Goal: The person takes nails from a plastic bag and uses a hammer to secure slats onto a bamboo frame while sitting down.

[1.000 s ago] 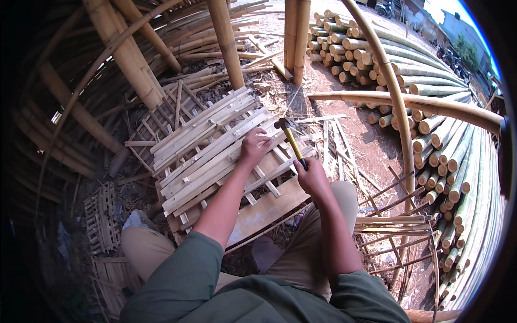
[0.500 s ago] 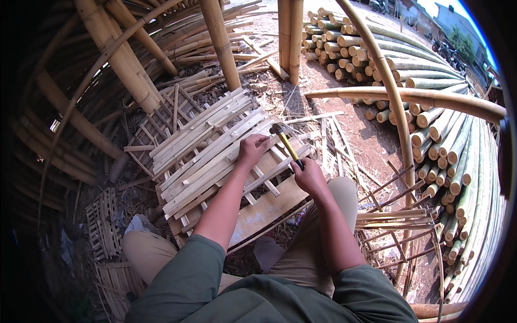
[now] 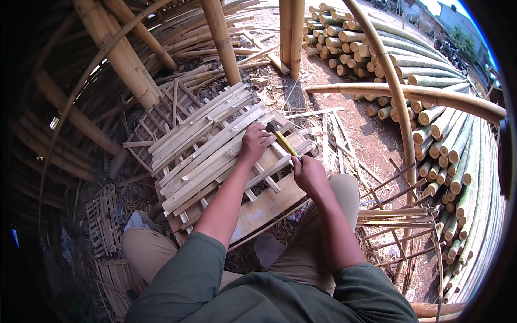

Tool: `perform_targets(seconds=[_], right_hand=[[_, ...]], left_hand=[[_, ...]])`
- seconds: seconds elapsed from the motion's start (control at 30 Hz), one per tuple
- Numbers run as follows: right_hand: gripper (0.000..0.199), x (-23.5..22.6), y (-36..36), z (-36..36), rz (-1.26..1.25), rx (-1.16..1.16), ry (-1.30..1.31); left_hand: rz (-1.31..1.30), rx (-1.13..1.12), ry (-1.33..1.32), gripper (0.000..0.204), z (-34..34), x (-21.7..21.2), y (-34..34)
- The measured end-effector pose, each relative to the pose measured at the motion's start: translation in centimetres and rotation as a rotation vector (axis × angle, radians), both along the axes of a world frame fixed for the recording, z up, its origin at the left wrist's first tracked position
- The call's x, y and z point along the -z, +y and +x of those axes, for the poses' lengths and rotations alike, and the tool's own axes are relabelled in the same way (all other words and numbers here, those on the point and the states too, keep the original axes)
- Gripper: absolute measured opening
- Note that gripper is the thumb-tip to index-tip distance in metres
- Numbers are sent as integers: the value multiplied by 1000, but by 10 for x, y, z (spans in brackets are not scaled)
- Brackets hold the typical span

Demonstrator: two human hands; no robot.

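Yellow-shafted, one hammer point(image 3: 284, 143) is gripped by the right of two hands point(image 3: 311, 174).

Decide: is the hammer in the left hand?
No, the right hand grips the hammer by its handle, while the left hand is over the slats.

Stacked bamboo poles point(image 3: 464, 156) at right, 2 upright posts point(image 3: 286, 40) side by side, green tree point(image 3: 462, 43) beyond

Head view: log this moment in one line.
left hand: over slatted panel, grip unclear; right hand: gripping yellow-handled hammer; hammer head: beside left hand; bamboo poles: stacked at right
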State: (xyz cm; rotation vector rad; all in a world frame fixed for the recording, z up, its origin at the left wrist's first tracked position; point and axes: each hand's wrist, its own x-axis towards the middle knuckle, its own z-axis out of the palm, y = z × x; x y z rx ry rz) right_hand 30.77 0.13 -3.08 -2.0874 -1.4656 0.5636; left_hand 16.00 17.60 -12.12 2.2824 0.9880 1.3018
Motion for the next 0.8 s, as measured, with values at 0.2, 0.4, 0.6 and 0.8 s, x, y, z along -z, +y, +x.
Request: perform_targets(seconds=[0.2, 0.4, 0.6, 0.8], right_hand=[[45, -8, -3, -4, 64, 22, 9], [45, 3, -1, -1, 40, 13, -25], [45, -10, -4, -12, 83, 19, -5], [45, -15, -1, -14, 47, 37, -57]], left_hand=[[-3, -11, 6, 10, -2, 3, 3], [-30, 26, -26, 11, 2, 1, 1], [10, 35, -1, 10, -6, 2, 5], [-77, -10, 30, 10, -8, 0, 2]])
